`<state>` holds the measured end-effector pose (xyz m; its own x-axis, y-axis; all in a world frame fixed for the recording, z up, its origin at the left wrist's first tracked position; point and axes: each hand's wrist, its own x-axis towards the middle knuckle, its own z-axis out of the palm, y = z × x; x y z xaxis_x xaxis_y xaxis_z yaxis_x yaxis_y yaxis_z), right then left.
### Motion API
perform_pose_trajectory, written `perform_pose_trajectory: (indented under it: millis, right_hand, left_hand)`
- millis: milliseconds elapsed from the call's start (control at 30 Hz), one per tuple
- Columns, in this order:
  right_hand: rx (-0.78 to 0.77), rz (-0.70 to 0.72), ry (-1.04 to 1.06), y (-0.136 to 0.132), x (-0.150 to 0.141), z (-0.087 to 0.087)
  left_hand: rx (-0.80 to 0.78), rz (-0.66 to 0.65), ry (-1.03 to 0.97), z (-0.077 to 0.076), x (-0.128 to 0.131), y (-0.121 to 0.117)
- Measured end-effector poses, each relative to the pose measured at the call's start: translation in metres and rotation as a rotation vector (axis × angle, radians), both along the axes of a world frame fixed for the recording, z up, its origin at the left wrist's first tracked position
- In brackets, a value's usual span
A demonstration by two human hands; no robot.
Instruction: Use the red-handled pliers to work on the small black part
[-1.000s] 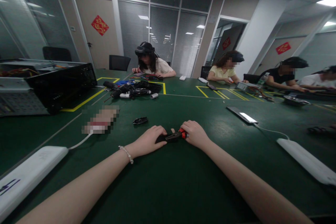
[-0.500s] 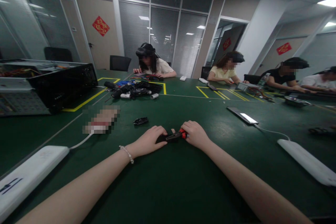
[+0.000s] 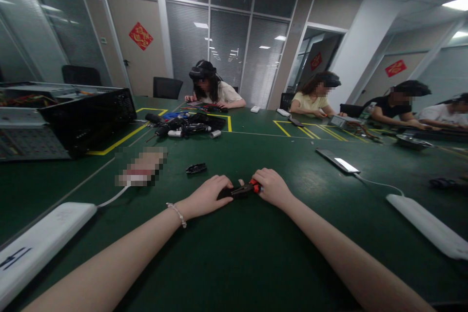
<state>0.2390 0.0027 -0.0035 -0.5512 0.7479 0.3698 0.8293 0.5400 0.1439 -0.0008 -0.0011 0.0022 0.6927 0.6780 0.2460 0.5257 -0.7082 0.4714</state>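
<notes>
My right hand (image 3: 271, 186) is closed around the red and black handles of a pair of pliers (image 3: 245, 188), whose jaws point left. Between the fingers and thumb of my left hand (image 3: 208, 197) sits a small black piece (image 3: 224, 193). The plier jaws meet this piece at its right end; whether they grip it cannot be made out. A small pale scrap (image 3: 241, 182) lies just behind the pliers. Farther left on the green table (image 3: 234, 263) rests a black hollow shell part (image 3: 196, 168), apart from both hands.
An open computer case (image 3: 87, 117) stands at the left, near a pile of dark tools and cables (image 3: 190, 124). White power banks (image 3: 47, 248) (image 3: 426, 224) flank my arms, each cabled to a phone-like device (image 3: 338, 161). Several people with headsets sit across the table.
</notes>
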Motion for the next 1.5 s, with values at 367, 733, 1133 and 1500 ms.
perform_pose_trajectory:
  millis: [367,733,1133,1500]
  right_hand:
    - [0.004,-0.013,-0.005,0.0022,0.0006,-0.0015]
    - [0.005,-0.015,-0.017,0.0016,0.0004,-0.0012]
    - [-0.005,-0.004,0.009,-0.0007,-0.0012,0.0024]
    - [0.003,-0.002,0.004,0.003,0.001,-0.0024]
  left_hand:
    - [-0.003,-0.003,-0.006,-0.0001,-0.0007,-0.0002]
    - [0.02,0.004,0.008,-0.0012,-0.0003,0.0005]
    - [0.013,-0.005,-0.004,-0.001,-0.0012,0.0005]
    - [0.014,-0.004,-0.001,0.0004,-0.0003,-0.0008]
